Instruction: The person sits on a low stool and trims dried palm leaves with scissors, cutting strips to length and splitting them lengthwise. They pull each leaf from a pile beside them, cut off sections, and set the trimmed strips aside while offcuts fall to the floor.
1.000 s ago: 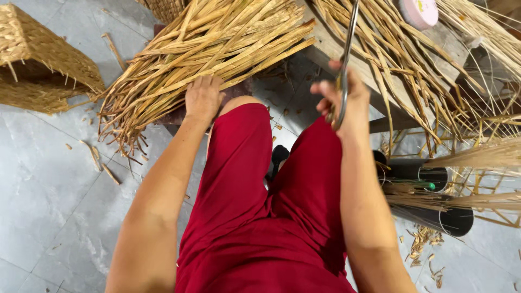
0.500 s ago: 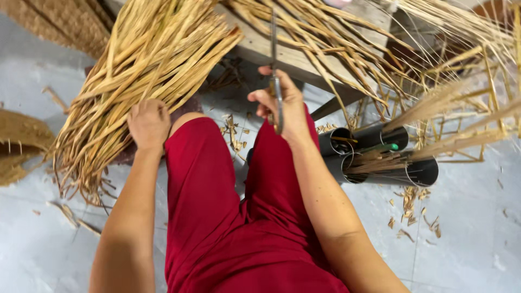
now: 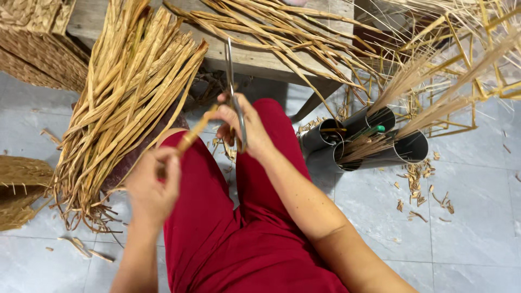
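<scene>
Straw strip (image 3: 196, 130) spans between hands: left hand (image 3: 153, 187) pinches lower end, right hand (image 3: 244, 127) grips scissors (image 3: 232, 81).

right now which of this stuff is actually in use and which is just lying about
In hand:
- left hand holding a dried straw strip
- right hand holding scissors
- straw bundle beside the left knee

Lying about:
- woven baskets
- metal tubes holding thin stalks
- straw offcuts on the tile floor
</scene>
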`<state>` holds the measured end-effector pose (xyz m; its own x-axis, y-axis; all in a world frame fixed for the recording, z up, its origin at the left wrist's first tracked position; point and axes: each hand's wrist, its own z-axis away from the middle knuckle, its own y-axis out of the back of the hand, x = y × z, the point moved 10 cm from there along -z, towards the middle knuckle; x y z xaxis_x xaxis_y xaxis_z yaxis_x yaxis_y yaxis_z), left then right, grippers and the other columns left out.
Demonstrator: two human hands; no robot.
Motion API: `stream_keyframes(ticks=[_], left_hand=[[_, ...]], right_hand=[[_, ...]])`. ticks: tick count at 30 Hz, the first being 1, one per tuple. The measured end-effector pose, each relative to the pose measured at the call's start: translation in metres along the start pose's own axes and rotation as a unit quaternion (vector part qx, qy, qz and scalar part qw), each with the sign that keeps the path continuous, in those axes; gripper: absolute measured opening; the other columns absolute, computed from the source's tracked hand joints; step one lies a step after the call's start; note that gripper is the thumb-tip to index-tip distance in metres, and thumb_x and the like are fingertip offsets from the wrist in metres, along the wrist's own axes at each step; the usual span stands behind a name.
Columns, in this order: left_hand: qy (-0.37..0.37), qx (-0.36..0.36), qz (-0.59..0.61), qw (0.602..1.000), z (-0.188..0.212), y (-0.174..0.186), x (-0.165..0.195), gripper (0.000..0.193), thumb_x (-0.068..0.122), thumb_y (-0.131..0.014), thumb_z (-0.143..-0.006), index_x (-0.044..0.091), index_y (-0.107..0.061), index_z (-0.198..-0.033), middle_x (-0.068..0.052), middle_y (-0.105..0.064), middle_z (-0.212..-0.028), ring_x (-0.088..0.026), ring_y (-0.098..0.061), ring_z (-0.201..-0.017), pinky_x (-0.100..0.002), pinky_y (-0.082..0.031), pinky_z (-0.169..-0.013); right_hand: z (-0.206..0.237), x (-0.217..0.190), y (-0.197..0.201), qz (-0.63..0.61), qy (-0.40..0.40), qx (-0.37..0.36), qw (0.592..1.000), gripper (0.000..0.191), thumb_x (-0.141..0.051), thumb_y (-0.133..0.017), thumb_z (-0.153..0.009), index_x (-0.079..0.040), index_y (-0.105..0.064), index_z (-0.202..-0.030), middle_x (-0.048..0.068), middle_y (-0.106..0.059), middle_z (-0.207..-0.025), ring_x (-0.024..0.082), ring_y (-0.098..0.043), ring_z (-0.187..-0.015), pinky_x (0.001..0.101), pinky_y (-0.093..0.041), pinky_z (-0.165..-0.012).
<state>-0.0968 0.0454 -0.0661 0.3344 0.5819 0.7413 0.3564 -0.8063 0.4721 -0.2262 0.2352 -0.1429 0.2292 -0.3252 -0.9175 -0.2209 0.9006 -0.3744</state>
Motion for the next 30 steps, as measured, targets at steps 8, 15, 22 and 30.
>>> stream_keyframes(ticks=[8, 15, 22, 30], left_hand=[[0.069, -0.068, 0.009, 0.995, 0.055, -0.009, 0.033, 0.011, 0.006, -0.072, -0.091, 0.007, -0.069, -0.102, -0.007, -0.069, -0.087, -0.018, -0.068, -0.070, -0.030, -0.053, -0.062], [0.077, -0.202, 0.056, 0.975, 0.063, -0.011, 0.034, 0.008, 0.010, -0.073, -0.091, 0.006, -0.071, -0.097, -0.006, -0.074, -0.090, -0.020, -0.069, -0.078, -0.030, -0.055, -0.063], [0.137, -0.005, 0.233, 0.963, 0.014, 0.017, 0.044, 0.025, 0.008, -0.069, -0.099, 0.004, -0.070, -0.123, -0.002, -0.075, -0.108, -0.005, -0.069, -0.087, -0.022, -0.058, -0.076], [0.162, 0.002, 0.228, 0.960, -0.009, -0.012, 0.057, 0.019, 0.006, -0.081, -0.093, 0.002, -0.075, -0.110, -0.004, -0.071, -0.090, -0.006, -0.058, -0.070, -0.021, -0.049, -0.061]], right_hand=[[0.046, -0.042, 0.004, -0.002, 0.186, 0.050, 0.981, 0.040, -0.001, -0.066, -0.097, -0.007, -0.043, -0.129, 0.017, -0.076, -0.100, 0.008, -0.055, -0.059, 0.0196, -0.044, -0.052], [0.084, -0.027, -0.018, 0.007, 0.160, -0.042, 0.986, 0.043, -0.001, -0.069, -0.096, -0.006, -0.038, -0.127, 0.020, -0.076, -0.098, 0.011, -0.059, -0.061, 0.0216, -0.047, -0.053], [0.108, 0.001, -0.041, 0.047, 0.137, -0.138, 0.980, 0.044, 0.002, -0.074, -0.095, -0.008, -0.042, -0.124, 0.019, -0.075, -0.099, 0.012, -0.064, -0.066, 0.0228, -0.052, -0.056], [0.116, 0.013, -0.040, 0.096, 0.145, -0.137, 0.975, 0.037, 0.008, -0.077, -0.092, -0.005, -0.055, -0.119, 0.008, -0.070, -0.094, 0.011, -0.067, -0.070, 0.0246, -0.057, -0.058]])
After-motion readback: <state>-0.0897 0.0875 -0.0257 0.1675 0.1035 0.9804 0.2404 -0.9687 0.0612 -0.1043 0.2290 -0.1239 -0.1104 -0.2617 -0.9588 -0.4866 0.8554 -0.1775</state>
